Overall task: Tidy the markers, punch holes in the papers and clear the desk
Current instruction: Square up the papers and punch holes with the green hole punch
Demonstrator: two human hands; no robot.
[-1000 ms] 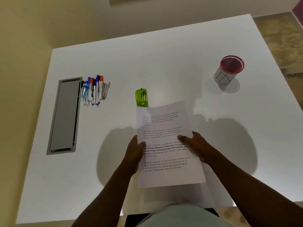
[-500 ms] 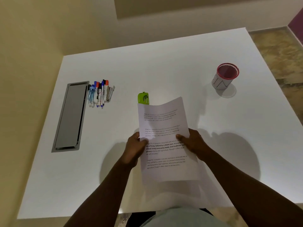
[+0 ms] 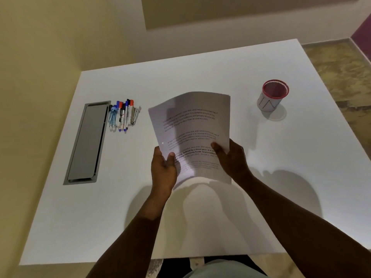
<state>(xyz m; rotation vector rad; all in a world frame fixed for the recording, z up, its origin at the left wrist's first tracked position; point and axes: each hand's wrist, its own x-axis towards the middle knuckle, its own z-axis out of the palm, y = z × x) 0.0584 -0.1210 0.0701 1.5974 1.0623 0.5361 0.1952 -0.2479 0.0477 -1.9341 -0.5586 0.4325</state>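
I've raised the printed papers point(image 3: 192, 135) off the worktop point(image 3: 261, 167) since 1 second ago, both hands, left point(image 3: 163, 171) and right point(image 3: 232, 159), gripping their lower edges, hiding the green punch, so squaring them comes first, I judge.

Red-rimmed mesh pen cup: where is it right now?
Head view: the red-rimmed mesh pen cup stands upright on the white desk, far right, beyond the right hand and apart from the held stack of printed papers.
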